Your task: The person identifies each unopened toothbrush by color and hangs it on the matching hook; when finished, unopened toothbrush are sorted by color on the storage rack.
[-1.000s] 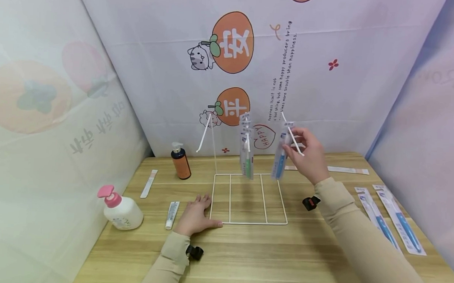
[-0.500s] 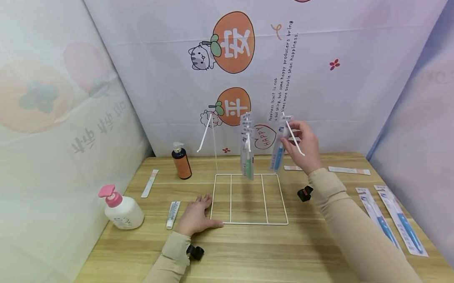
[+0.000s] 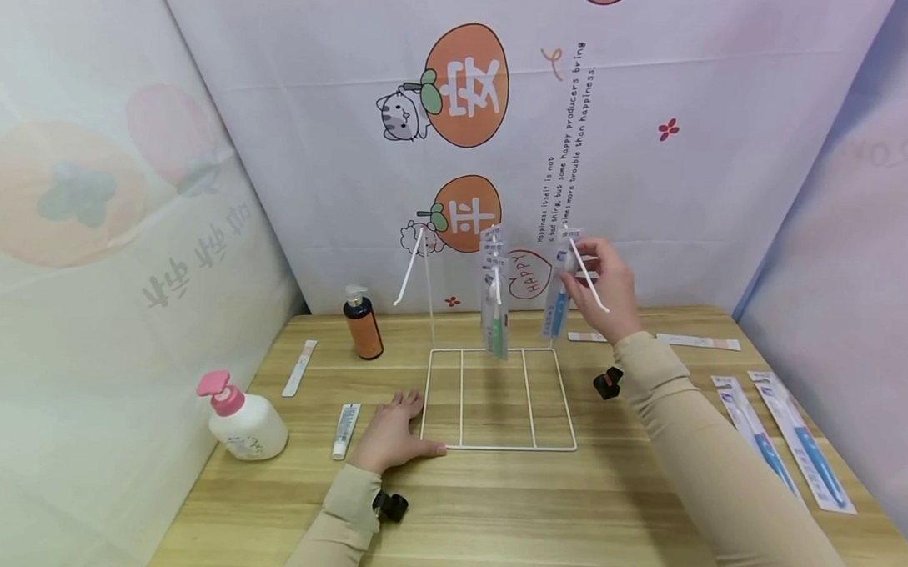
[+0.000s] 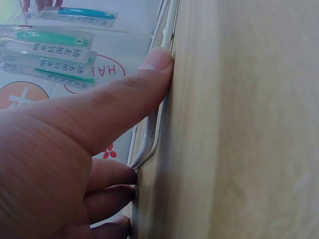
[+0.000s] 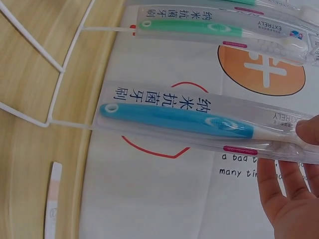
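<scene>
In the head view my right hand [image 3: 606, 290] pinches a blue toothbrush in clear packaging [image 3: 558, 300] near its top, at the right hook of a white wire display rack [image 3: 499, 448]. The right wrist view shows the thumb on the front of that package [image 5: 199, 122] and the fingers behind it. Several green packaged toothbrushes [image 3: 495, 318] hang from the middle hook. My left hand [image 3: 390, 436] rests at the rack's front left corner, fingers spread. Its thumb [image 4: 157, 59] presses on the base wire, and the other fingertips touch the wooden table.
Two blue packaged toothbrushes [image 3: 805, 442] lie at the table's right. To the left are a toothpaste tube [image 3: 345, 431], a white pump bottle [image 3: 248, 426], a dark pump bottle [image 3: 363, 324] and a thin strip packet [image 3: 298, 368]. The left hook [image 3: 408, 267] holds nothing.
My right hand has moved slightly up and left, away from me, carrying the blue toothbrush back along the right hook. My left hand has stayed in place on the rack corner.
</scene>
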A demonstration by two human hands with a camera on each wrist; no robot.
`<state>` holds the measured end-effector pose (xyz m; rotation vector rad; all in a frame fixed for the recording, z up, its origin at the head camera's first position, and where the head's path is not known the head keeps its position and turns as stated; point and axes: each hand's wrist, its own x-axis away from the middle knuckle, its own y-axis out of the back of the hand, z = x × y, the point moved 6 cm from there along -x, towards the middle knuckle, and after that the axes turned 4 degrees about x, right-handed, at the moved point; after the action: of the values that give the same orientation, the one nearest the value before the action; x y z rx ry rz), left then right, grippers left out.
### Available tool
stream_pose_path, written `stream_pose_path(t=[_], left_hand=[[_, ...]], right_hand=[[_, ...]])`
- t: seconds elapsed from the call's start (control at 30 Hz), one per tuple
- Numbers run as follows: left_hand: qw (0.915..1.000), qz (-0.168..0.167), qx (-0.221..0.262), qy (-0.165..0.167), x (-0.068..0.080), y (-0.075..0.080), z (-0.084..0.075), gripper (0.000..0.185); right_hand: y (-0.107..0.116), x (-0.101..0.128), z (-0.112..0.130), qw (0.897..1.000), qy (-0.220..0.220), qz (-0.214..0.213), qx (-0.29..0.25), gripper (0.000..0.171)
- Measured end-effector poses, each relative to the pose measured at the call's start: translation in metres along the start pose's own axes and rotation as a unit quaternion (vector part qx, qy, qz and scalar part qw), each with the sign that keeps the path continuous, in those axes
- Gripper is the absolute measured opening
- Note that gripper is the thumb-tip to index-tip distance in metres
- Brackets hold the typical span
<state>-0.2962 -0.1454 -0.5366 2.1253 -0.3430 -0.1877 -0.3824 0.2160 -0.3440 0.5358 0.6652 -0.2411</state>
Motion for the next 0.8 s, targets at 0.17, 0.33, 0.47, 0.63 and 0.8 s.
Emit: stream_pose_path(t=[0.17, 0.33, 0.47, 0.63, 0.8], left_hand=[[1.0, 0.0, 0.001, -0.002, 0.0, -0.001, 0.0, 0.108], [1.0, -0.002, -0.002, -0.003, 0.0, 0.0, 0.001, 0.109], [1.0, -0.002, 0.001, -0.003, 0.0, 0.0, 0.001, 0.109], [1.0, -0.002, 0.003, -0.003, 0.0, 0.0, 0.001, 0.109], [1.0, -0.003, -0.002, -0.009, 0.0, -0.001, 0.001, 0.108]], right_hand=[[0.0, 0.0, 0.001, 1.0, 0.009, -0.001, -0.001, 0.041], [0.0, 0.001, 0.001, 1.0, -0.001, 0.008, -0.009, 0.041], [0.001, 0.002, 0.003, 1.0, -0.009, 0.016, -0.017, 0.042], [0.007, 0.008, 0.002, 0.999, -0.025, 0.026, -0.027, 0.044], [0.026, 0.019, -0.012, 0.997, -0.054, 0.037, -0.032, 0.05]])
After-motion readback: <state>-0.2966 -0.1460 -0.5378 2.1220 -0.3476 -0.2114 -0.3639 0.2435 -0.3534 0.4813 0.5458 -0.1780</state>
